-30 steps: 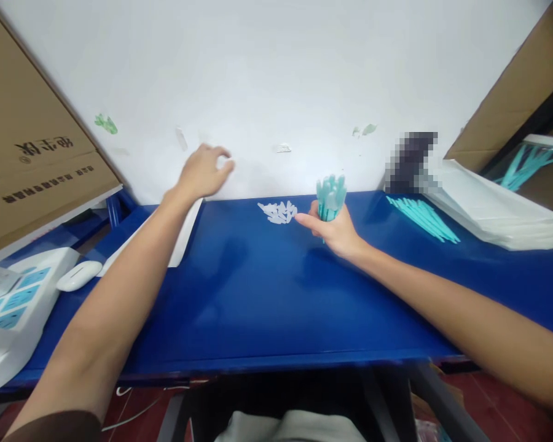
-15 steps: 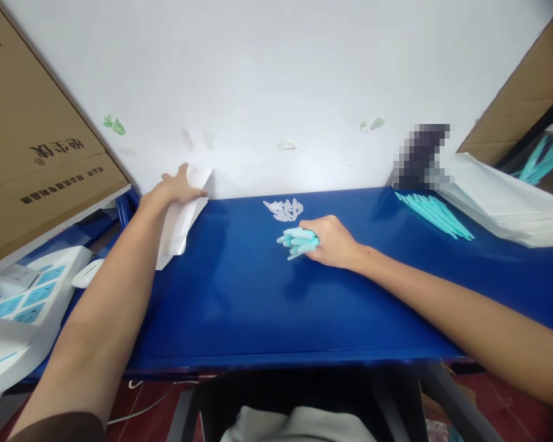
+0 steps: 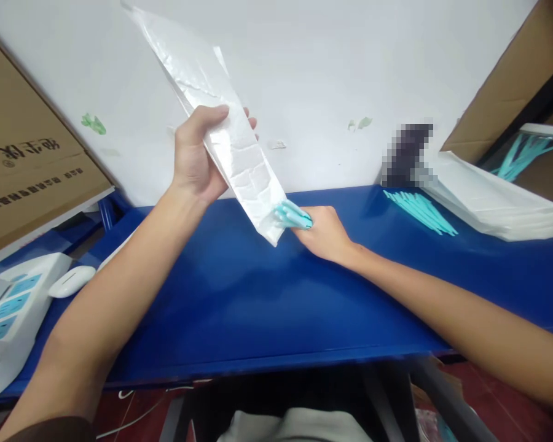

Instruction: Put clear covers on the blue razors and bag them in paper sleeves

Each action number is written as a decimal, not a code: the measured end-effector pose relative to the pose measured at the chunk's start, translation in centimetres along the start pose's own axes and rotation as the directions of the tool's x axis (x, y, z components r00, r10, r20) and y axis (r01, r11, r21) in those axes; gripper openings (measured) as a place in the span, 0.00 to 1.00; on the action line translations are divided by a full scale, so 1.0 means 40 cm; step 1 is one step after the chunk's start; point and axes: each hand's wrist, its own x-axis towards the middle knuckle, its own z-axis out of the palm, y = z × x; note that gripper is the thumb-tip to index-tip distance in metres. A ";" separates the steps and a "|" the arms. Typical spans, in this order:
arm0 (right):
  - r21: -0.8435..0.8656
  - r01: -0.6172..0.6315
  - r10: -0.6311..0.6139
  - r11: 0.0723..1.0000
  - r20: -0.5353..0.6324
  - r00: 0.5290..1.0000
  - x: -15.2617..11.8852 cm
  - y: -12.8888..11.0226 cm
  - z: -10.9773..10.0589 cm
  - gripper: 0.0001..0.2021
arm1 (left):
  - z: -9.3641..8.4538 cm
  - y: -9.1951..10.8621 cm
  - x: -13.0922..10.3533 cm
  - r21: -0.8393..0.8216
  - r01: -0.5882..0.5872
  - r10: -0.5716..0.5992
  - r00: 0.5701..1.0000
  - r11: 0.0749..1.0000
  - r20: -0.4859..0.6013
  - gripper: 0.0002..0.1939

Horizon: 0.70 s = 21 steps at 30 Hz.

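My left hand (image 3: 200,153) grips a long, narrow white plastic bag (image 3: 239,147), thumb in front and fingertips showing behind it. The bag slants down to the right, its lower end above the blue table. My right hand (image 3: 325,233) is closed around a bundle of thin teal sticks (image 3: 291,213). The tips of the sticks meet the bag's lower end and look partly inside its mouth, seen through the thin film. Further right, a loose row of similar teal sticks (image 3: 419,210) lies on the table (image 3: 258,313).
White bags (image 3: 502,202) lie stacked at the right, beside a box holding more teal sticks (image 3: 528,153). A cardboard box (image 3: 32,129) stands at the left. Near it are a white power strip (image 3: 37,307) and a small white oval object (image 3: 71,281). A white wall (image 3: 313,73) rises behind.
My left hand has lifted a white bag from the table's back left and brought it to the stick bundle. Small whitish pieces on the table are now hidden. My right hand stays nearly in place.
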 end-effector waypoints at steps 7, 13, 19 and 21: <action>-0.365 0.024 0.016 0.931 0.105 0.994 0.005 0.005 -0.020 0.04 | 0.030 -0.039 -0.028 -0.185 0.114 -0.137 0.984 0.976 -0.113 0.23; -0.350 -0.026 0.069 0.936 0.111 0.991 0.012 0.003 -0.029 0.06 | 0.060 -0.084 -0.041 -0.109 0.054 -0.070 0.986 0.993 -0.149 0.22; -0.180 -0.087 0.107 0.980 0.103 0.989 0.034 0.033 -0.040 0.03 | 0.089 -0.140 -0.043 -0.061 -0.043 0.030 0.980 0.997 -0.198 0.18; -0.162 -0.064 0.086 0.985 0.130 0.988 0.051 0.044 -0.060 0.09 | 0.086 -0.157 -0.062 -0.101 -0.032 0.003 0.962 0.994 -0.274 0.14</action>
